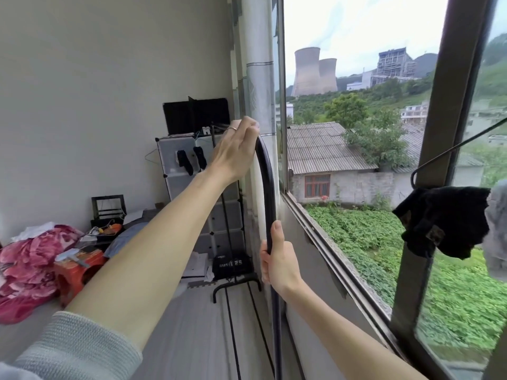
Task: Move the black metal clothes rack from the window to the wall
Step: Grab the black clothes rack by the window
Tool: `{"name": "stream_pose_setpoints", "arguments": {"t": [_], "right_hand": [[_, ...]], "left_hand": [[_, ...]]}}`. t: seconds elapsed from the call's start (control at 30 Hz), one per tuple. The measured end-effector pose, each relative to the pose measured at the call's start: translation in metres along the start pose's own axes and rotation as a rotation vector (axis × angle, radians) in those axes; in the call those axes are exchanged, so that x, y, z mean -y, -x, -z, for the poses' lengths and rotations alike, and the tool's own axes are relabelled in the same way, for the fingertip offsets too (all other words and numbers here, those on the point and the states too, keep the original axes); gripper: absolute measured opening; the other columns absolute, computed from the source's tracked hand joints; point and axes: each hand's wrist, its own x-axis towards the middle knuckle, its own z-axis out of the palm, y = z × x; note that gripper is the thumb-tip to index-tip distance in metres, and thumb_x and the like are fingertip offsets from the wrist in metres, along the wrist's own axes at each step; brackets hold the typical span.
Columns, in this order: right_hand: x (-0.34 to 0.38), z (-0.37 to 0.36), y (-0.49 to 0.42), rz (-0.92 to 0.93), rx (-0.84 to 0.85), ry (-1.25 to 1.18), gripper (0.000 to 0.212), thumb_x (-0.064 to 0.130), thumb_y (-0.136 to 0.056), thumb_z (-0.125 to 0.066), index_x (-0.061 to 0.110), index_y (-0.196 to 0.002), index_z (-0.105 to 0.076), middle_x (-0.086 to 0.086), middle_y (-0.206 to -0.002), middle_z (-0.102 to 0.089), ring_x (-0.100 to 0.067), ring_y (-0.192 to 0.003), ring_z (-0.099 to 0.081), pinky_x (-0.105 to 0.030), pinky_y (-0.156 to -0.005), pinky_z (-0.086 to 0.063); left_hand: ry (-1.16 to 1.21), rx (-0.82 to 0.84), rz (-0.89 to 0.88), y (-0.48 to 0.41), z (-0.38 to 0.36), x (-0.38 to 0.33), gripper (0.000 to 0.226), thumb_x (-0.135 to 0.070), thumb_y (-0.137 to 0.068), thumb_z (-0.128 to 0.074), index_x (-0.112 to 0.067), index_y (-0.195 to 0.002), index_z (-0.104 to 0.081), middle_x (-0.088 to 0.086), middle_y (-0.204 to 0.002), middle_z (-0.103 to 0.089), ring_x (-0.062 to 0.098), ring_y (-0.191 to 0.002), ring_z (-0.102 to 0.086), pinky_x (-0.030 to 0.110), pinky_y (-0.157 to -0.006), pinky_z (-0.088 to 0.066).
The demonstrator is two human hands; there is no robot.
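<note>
Head view: both hands' fingers clamped on rack [267,187] beside window [356,160]

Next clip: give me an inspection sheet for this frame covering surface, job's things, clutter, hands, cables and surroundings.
Surface: grey floor, bare along the window side.
Job's things: black metal clothes rack upright beside the window; its far foot is on the floor.
Clutter: pink bedding, orange stool, black box, white cube cabinet with dark socks hung on it.
Hands: left hand grips the rack's top bend; right hand grips its upright lower down.
Cables: small wires by the black frame; not clear what they are.
Surroundings: plain wall on the left, open window, black cloth on a hanger.
</note>
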Motion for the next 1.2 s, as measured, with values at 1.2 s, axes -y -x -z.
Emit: {"name": "stream_pose_setpoints", "arguments": {"t": [1.2], "right_hand": [[0.003, -0.072, 0.040, -0.076, 0.345, -0.146, 0.079, 0.088, -0.069, -0.038, 0.012, -0.066, -0.016, -0.003, -0.056, -0.016, -0.022, -0.056, -0.011, -0.034, -0.053, -0.011]], "left_hand": [[-0.319, -0.219, 0.116, 0.068, 0.096, 0.017, 0.043, -0.036, -0.097, -0.014, -0.014, -0.106, -0.050, 0.001, -0.109, -0.052, 0.024, -0.100, -0.045, 0.036, -0.080, -0.031]]}}
